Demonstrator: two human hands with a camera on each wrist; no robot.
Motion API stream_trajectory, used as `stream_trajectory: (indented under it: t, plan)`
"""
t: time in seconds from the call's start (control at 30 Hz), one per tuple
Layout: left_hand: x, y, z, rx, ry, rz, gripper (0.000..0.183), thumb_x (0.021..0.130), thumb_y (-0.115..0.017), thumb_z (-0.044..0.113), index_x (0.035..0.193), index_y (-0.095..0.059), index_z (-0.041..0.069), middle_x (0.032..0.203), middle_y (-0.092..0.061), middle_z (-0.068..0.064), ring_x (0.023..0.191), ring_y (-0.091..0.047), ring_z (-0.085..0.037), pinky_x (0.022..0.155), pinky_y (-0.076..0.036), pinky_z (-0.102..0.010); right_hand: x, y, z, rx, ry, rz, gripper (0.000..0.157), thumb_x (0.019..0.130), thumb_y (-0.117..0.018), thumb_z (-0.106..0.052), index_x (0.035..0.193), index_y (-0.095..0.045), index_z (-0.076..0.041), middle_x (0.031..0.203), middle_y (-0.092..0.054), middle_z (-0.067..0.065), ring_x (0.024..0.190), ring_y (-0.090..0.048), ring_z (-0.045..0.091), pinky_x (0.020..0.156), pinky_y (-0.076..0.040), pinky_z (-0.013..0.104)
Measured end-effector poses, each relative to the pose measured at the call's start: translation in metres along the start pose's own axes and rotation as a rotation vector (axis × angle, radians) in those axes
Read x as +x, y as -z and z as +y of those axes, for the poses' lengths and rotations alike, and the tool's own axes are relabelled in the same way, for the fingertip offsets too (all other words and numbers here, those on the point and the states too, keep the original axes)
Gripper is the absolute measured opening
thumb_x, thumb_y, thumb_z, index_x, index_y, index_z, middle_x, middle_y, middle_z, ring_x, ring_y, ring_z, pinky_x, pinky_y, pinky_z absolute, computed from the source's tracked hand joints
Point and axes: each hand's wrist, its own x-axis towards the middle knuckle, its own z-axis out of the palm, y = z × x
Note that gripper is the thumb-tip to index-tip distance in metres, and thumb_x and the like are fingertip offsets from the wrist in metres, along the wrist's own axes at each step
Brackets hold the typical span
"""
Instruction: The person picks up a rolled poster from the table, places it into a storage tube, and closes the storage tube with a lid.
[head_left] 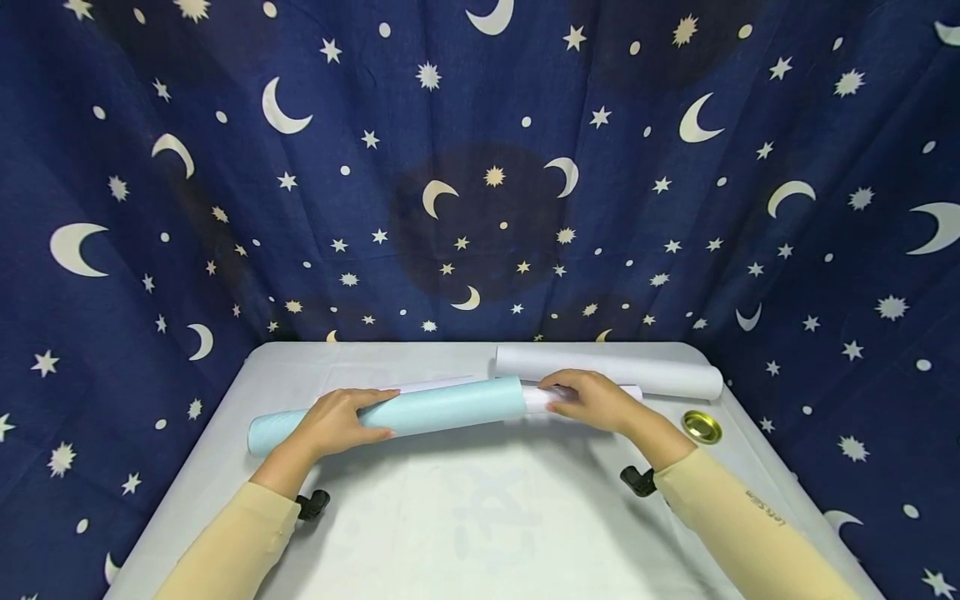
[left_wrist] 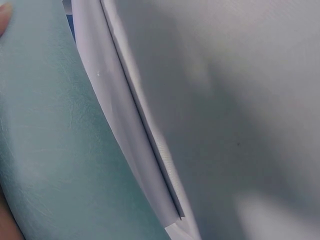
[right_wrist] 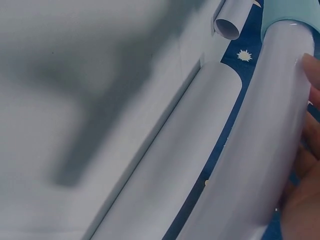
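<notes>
Holding blue tube (head_left: pixel 450 407) in left fingers (head_left: pixel 377 397), white roll (head_left: pixel 534 400) in right fingers (head_left: pixel 562 380).

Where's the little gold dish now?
In the head view, the gold dish lies on the right of the white table, near the rearmost white roll and right of the right hand.

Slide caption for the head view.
Left hand grips a light blue tube; right hand holds a white roll protruding from it.

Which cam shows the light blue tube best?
Head: it shows the light blue tube from end to end, with the left hand covering part of it. Left wrist gives only a close-up stretch of its side; right wrist catches just one end in the top right corner, the white roll sticking out.
</notes>
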Motion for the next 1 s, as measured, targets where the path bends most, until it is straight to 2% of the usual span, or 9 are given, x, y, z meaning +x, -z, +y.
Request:
stream_trajectory:
  t: [0.2,0.53,0.77,1.0]
  plan:
    - [-0.001,0.0,0.001,-0.007,0.005,0.002,0.068,0.073,-0.081,0.062,0.135,-0.064,0.038,0.129,-0.067,0.008,0.116,-0.064,-0.025,0.093,-0.051,-0.049,-0.002,0.0,0.0,0.006,0.006,0.042,0.036,0.089,-0.078,-0.025,0.123,-0.07,-0.016,0.123,-0.069,-0.001,0.113,-0.063,0.023,0.097,-0.049,0.048]
    - [-0.003,0.001,0.001,-0.003,0.02,0.003,0.067,0.073,-0.081,0.062,0.135,-0.063,0.041,0.13,-0.066,0.008,0.117,-0.063,-0.025,0.094,-0.051,-0.049,-0.004,0.004,0.005,-0.019,0.016,0.084,0.036,0.087,-0.08,-0.024,0.121,-0.071,-0.015,0.122,-0.07,0.001,0.114,-0.063,0.025,0.098,-0.048,0.047]
    - [-0.004,0.001,0.0,-0.005,0.018,0.007,0.067,0.073,-0.082,0.061,0.134,-0.064,0.039,0.128,-0.067,0.006,0.116,-0.064,-0.026,0.094,-0.051,-0.05,-0.01,0.009,0.018,-0.012,0.014,0.097,0.038,0.086,-0.081,-0.024,0.122,-0.07,-0.015,0.126,-0.067,0.002,0.12,-0.06,0.027,0.099,-0.047,0.048]
    - [-0.005,0.0,-0.002,-0.004,0.017,0.007,0.068,0.072,-0.081,0.062,0.134,-0.064,0.039,0.129,-0.067,0.007,0.117,-0.064,-0.025,0.094,-0.051,-0.05,-0.018,0.016,0.032,0.004,-0.006,0.135,0.042,0.086,-0.081,-0.023,0.123,-0.07,-0.008,0.127,-0.066,0.006,0.122,-0.057,0.031,0.096,-0.049,0.049]
